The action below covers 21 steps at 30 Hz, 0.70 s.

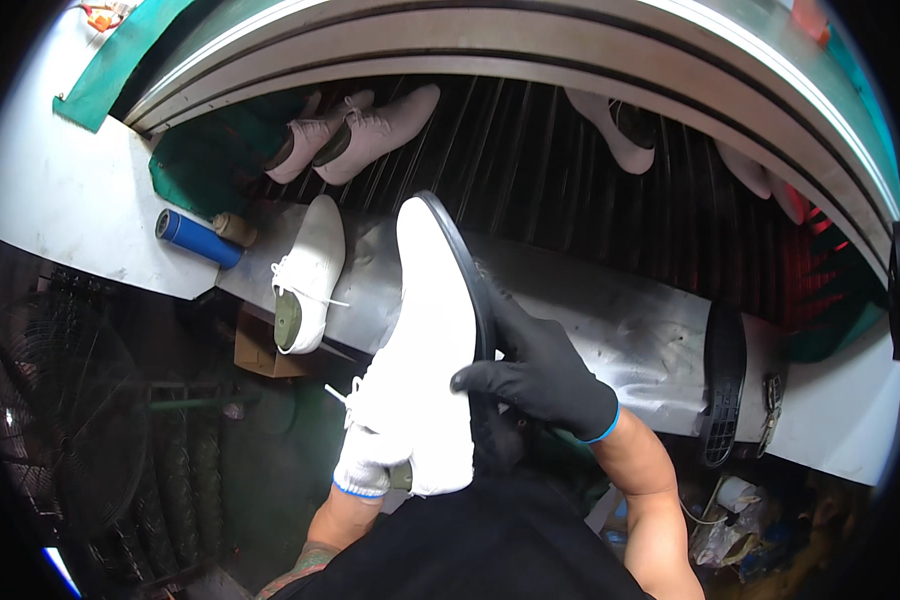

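A white lace-up shoe is held up in front of me, toe pointing away, with a black sole along its right side. My left hand, in a white knit glove, grips it from below near the heel and laces; its fingers are mostly hidden behind the shoe. My right hand, in a black glove, closes on the sole side, thumb against the white upper. Another white shoe, with a green insert inside, lies on the metal ledge to the left. A loose black sole rests at the ledge's right.
Beyond the ledge, a dark ribbed conveyor carries several white shoes under a pale hood. At left lie a blue cylinder and a brown roll. A cardboard box and a fan stand lower left.
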Motion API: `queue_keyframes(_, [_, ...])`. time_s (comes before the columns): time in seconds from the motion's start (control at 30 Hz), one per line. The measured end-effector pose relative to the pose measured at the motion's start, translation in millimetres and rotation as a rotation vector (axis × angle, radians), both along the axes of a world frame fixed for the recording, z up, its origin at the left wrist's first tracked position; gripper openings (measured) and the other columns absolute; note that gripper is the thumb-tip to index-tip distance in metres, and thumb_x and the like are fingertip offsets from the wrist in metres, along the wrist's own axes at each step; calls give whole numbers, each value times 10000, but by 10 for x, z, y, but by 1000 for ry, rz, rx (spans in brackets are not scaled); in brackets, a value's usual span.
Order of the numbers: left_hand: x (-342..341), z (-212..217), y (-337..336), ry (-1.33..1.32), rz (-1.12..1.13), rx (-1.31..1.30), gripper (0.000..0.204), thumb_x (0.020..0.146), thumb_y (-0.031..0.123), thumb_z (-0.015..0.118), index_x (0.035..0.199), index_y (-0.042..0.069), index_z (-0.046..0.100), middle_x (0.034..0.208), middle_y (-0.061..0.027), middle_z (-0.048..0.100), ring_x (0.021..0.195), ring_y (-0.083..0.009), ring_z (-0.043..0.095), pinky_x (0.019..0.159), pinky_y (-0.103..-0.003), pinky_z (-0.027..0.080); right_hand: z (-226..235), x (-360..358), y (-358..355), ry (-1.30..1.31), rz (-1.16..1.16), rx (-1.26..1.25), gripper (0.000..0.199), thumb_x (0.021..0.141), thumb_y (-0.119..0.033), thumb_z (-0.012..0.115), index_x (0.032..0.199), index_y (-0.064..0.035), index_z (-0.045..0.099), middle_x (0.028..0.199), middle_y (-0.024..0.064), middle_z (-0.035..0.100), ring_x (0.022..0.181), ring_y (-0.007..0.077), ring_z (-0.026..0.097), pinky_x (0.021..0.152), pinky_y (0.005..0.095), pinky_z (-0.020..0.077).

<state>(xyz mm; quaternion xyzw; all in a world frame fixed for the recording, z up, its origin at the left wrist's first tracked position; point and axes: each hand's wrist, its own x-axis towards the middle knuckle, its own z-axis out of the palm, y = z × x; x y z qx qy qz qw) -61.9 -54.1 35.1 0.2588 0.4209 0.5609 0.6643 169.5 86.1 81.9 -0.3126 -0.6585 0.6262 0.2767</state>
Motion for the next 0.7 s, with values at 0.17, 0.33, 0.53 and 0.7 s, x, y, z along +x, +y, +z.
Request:
queue_keyframes(0.17, [238, 235, 54, -291, -30, -118, 947, 701, 201, 799, 1511, -93, 407, 1246, -324, 652, 1091, -499, 702, 947, -618, 600, -77, 46, -150, -208, -127, 167, 845, 998, -370, 701, 1649, -29, 283, 1274, 297, 693, 1120, 388, 733, 933, 416, 580])
queue_keyframes(0.33, [212, 9, -2, -170, 33, -55, 955, 685, 111, 834, 1534, -39, 423, 1340, -241, 658, 1209, -387, 682, 1059, -517, 557, 105, 131, -249, -113, -57, -107, 774, 1019, -184, 614, 1672, -33, 226, 1394, 327, 626, 1261, 392, 668, 1059, 426, 514])
queue_keyframes(0.53, [215, 83, 6, 114, 3, 54, 1096, 628, 139, 916, 1582, 2, 394, 1469, -146, 604, 1401, -282, 551, 1197, -442, 418, -21, -20, -288, 499, -37, -365, 896, 961, -130, 674, 1679, 6, 156, 1718, 188, 272, 1562, 273, 316, 1272, 405, 263])
queue_keyframes(0.7, [113, 157, -80, 366, -180, 68, 1284, 561, 175, 992, 1629, -18, 305, 1567, -151, 518, 1474, -276, 468, 1257, -442, 298, -53, -31, 46, 368, -241, -71, 1037, 865, -201, 812, 1671, -5, 190, 1687, 188, 312, 1559, 281, 317, 1265, 402, 273])
